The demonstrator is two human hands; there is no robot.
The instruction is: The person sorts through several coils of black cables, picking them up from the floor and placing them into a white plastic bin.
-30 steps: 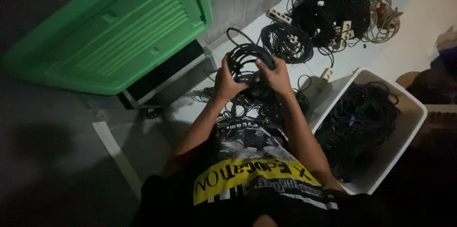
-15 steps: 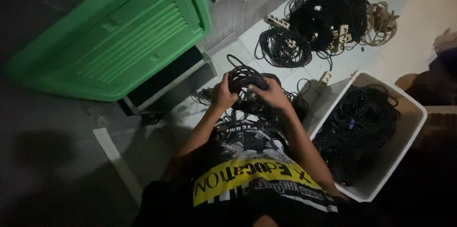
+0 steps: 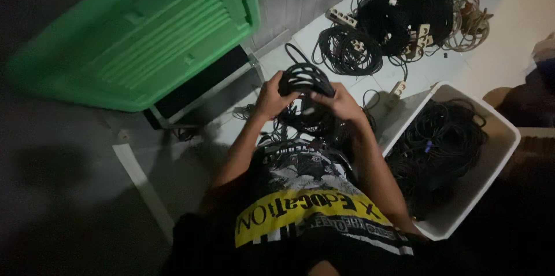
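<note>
Floor (image 3: 324, 39): cable coils (image 3: 404, 10), white bin (image 3: 503, 137) (cable-filled).

Cable piles (image 3: 399, 18) ahead, bin (image 3: 502, 137) right

A: Views?
B: One, head-worn. Looks steeply down over the wearer's chest, facing the floor ahead.
A: Range?
B: Close. Left hand (image 3: 270, 98) and right hand (image 3: 341, 104) sit mid-frame, green bin (image 3: 144, 33) upper left, white tub (image 3: 497, 154) right edge. No second view to overlap.
</note>
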